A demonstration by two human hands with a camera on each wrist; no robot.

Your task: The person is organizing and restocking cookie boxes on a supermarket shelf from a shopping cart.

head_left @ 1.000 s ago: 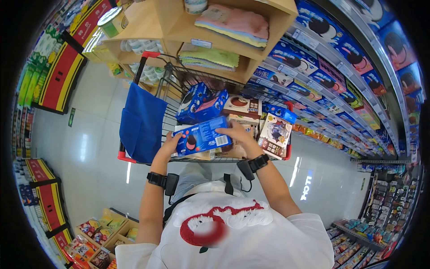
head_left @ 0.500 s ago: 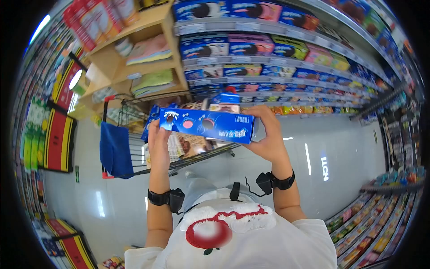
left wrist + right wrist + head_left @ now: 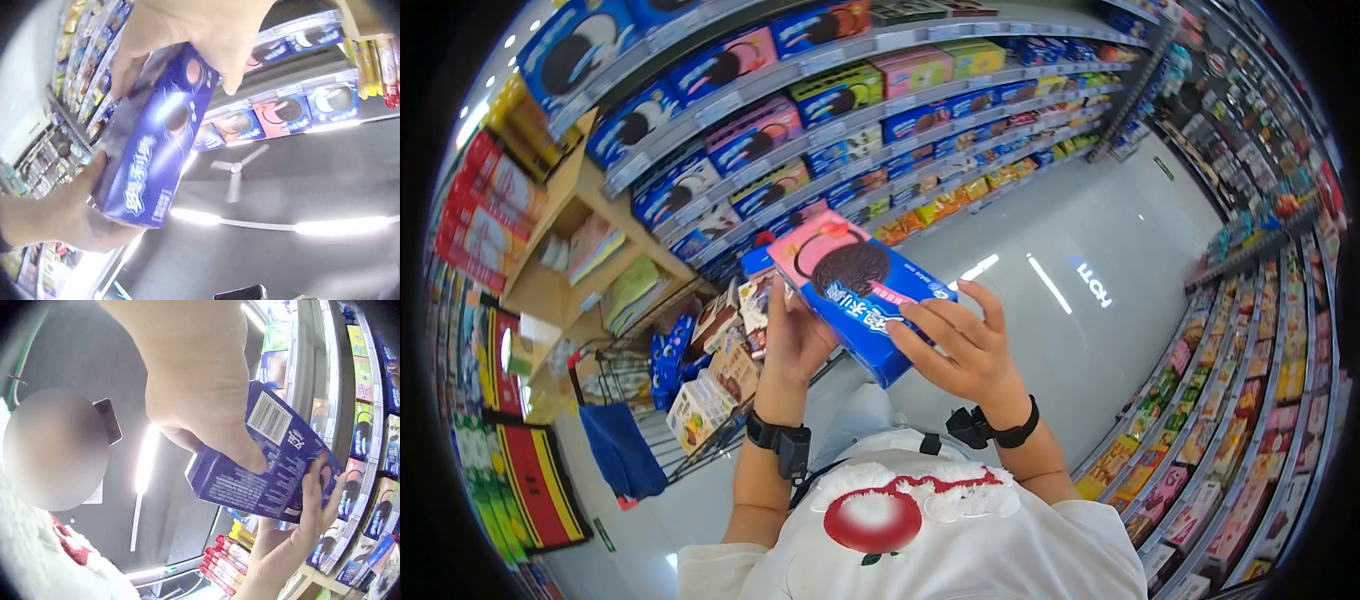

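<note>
A blue and pink box of sandwich cookies is held between both hands in front of the chest, its cookie picture facing up in the head view. My left hand grips its left end. At the right end, my right hand lays its fingers over the printed front, while the right wrist view shows its thumb on the barcode side. A narrow blue side of the box shows in the left wrist view. Below left stands a shopping cart with several boxes inside.
Shelves of cookie boxes line the far side. Another stocked shelf runs along the right. A wooden rack with folded cloths stands behind the cart, and a blue cloth hangs on the cart's handle end.
Both hands have lifted the cookie box out over the cart and turned it from its barcode side to its front. The view has swung right, so the cart now sits lower left.
</note>
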